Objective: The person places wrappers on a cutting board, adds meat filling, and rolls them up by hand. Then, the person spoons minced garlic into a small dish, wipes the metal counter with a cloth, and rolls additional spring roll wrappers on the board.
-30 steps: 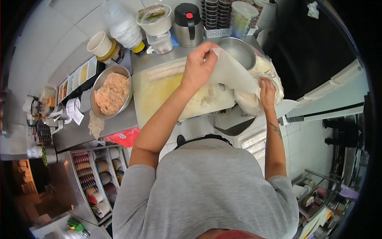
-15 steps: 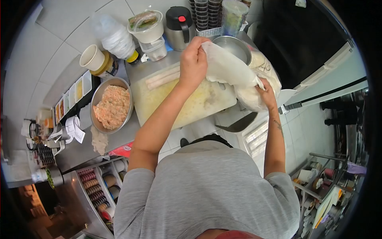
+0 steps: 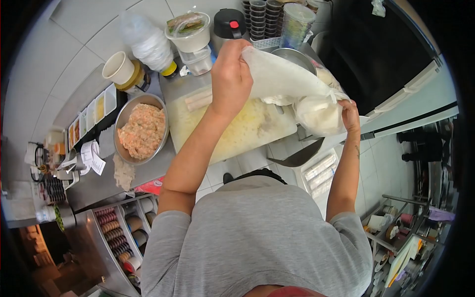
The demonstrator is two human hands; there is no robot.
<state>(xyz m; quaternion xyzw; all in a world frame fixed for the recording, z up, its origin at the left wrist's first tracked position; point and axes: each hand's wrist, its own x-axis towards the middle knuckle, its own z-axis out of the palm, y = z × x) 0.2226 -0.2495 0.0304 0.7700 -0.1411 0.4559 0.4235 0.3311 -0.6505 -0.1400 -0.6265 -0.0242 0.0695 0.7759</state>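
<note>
A thin white translucent sheet is stretched between my two hands, above the right part of a yellowish cutting board. My left hand pinches its upper left end. My right hand grips the other end, beside a plastic bag of pale, round sheets. Pale rolls lie on the board, partly hidden behind my left hand. Behind the sheet stands a round metal pan, partly covered. A metal bowl of orange-flecked filling sits left of the board.
Along the back are a steel jug, a covered white tub and stacked dark cups. A black tray with small ingredient containers stands at the left. A dark fridge is at the right.
My left hand has moved left and slightly up with its end of the sheet. My right hand has moved right, drawing the sheet out longer between them. The view has shifted slightly.
</note>
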